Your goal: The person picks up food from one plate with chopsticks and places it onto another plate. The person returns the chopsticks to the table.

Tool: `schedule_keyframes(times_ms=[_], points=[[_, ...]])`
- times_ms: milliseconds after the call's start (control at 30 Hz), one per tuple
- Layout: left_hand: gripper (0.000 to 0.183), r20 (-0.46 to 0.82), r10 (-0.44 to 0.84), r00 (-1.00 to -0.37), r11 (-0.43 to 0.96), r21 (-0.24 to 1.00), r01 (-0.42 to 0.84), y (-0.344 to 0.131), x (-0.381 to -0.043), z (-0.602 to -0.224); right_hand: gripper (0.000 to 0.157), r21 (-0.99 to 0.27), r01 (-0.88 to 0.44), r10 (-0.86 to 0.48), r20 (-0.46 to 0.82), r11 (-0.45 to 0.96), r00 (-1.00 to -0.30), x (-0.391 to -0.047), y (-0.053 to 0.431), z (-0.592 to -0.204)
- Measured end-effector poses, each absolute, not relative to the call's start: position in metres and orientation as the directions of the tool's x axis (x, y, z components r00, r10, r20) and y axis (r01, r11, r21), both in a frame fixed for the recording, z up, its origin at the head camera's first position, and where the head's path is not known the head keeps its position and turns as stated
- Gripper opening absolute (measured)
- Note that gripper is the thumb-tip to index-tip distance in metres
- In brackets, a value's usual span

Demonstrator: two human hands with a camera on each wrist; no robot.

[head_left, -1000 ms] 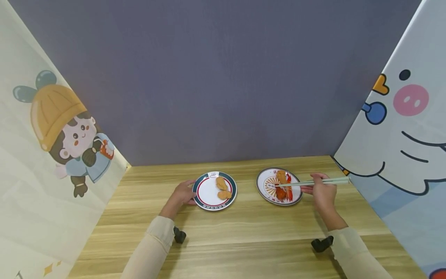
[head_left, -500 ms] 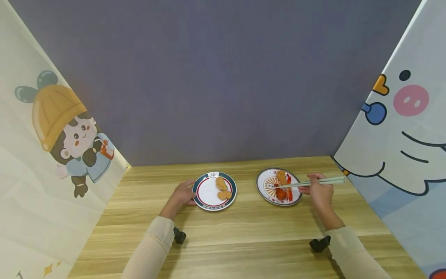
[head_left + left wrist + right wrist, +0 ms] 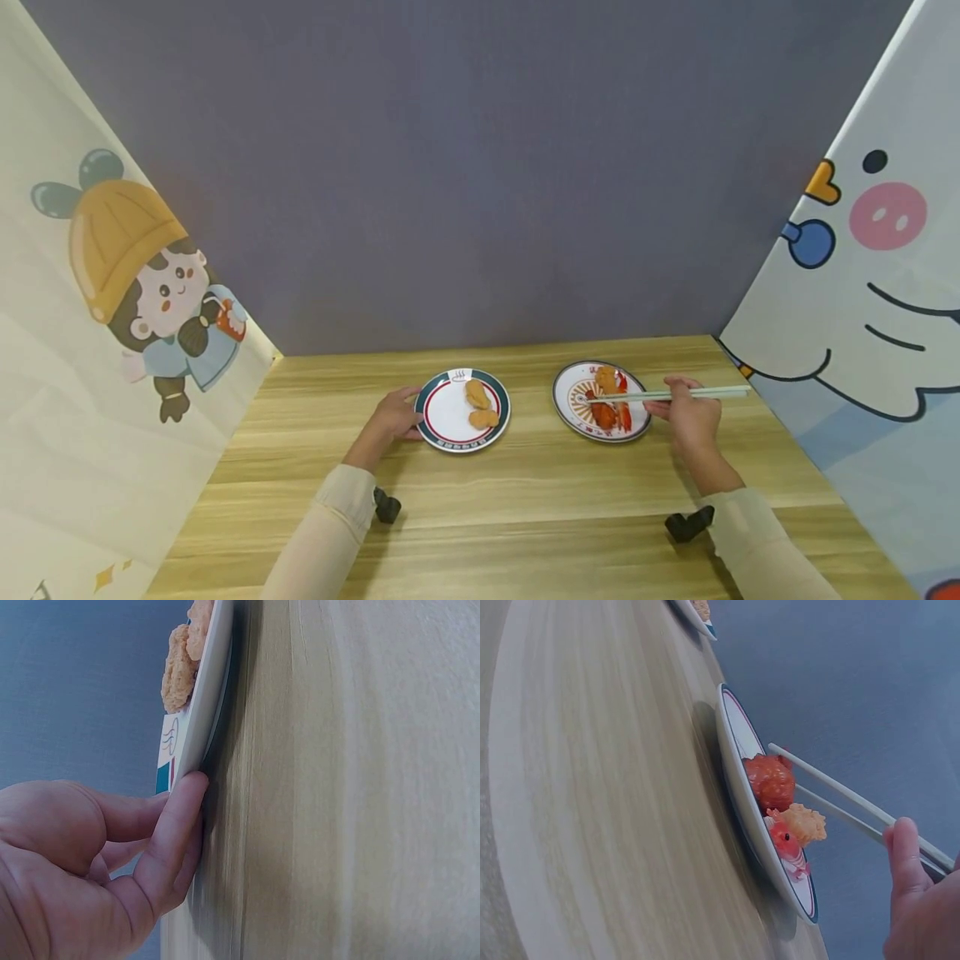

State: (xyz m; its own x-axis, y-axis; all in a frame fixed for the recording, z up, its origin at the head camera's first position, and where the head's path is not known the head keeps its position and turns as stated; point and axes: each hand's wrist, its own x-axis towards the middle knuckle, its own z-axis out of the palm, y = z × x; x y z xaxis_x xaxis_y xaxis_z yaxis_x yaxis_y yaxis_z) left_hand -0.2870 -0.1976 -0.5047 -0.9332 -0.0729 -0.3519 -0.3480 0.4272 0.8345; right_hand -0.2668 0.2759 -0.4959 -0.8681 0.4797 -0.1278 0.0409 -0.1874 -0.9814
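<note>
Head view: near the worktop's (image 3: 525,517) far edge, a left hand (image 3: 397,413) holds a green-rimmed plate (image 3: 448,412); a right hand (image 3: 692,417) extends chopsticks (image 3: 637,397) over a patterned plate (image 3: 576,415). Left wrist: fingers (image 3: 174,829) pinch the rim (image 3: 202,709). Right wrist: I see fingers (image 3: 906,859) clamped on the chopsticks.

It looks like a small screened-off booth, the larger room unclear: a grey panel (image 3: 480,175) stands beyond the left hand (image 3: 393,414) and right hand (image 3: 694,415), cartoon-printed sheets (image 3: 862,358) flank their grips, and a wood-grain tabletop (image 3: 525,500) lies beneath.
</note>
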Motion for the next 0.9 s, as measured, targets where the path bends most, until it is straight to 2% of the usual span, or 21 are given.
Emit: schedule_keyframes(times_ms=[467, 700, 900], points=[[0.063, -0.363, -0.084, -0.928, 0.431, 0.827, -0.362, -0.196, -0.286, -0.503, 0.024, -0.952, -0.003, 0.482, -0.152, -0.305, -0.863, -0.268, 0.277, -0.493], [0.063, -0.364, -0.082, -0.928, 0.414, 0.835, -0.364, -0.197, -0.287, -0.505, 0.016, -0.935, -0.05, 0.471, -0.13, -0.351, -0.872, -0.268, 0.268, -0.486], [0.063, -0.366, -0.085, -0.927, 0.412, 0.834, -0.367, -0.198, -0.288, -0.505, 0.016, -0.919, -0.068, 0.474, -0.135, -0.387, -0.87, -0.269, 0.26, -0.484]])
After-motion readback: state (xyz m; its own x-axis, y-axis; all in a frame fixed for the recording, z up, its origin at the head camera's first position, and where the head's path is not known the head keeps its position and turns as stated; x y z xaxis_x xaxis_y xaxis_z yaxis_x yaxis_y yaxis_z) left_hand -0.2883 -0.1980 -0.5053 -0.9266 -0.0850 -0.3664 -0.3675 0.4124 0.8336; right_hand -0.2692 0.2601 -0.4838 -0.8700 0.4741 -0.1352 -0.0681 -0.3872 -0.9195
